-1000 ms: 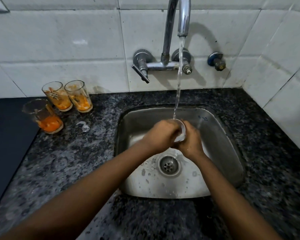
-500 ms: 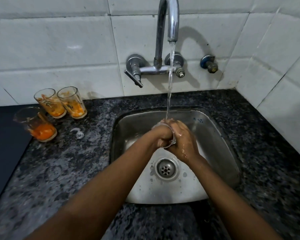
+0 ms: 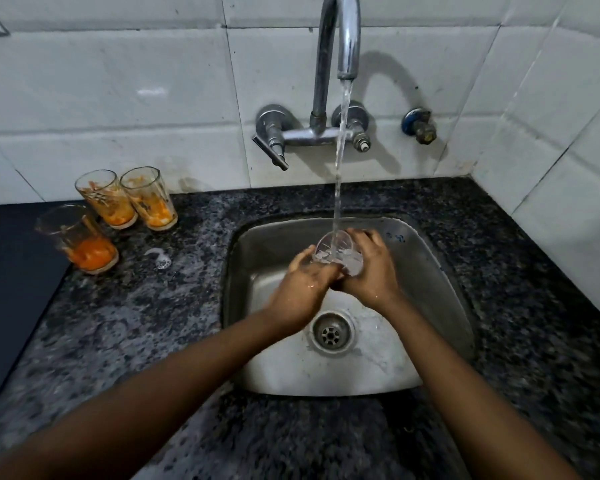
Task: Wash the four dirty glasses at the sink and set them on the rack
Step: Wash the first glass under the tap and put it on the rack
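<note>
Both hands hold one glass (image 3: 338, 252) over the sink (image 3: 426, 271), tilted with its mouth up toward the tap (image 3: 340, 39); the water stream (image 3: 340, 161) falls into it; the right hand (image 3: 373, 271) curls its fingers (image 3: 361, 235) round the far side; the left hand (image 3: 303, 284) cups the near side, fingers bent against it; three dirty glasses (image 3: 123, 202) with orange residue stand together on the dark speckled surface (image 3: 136, 323), left of the sink.
</note>
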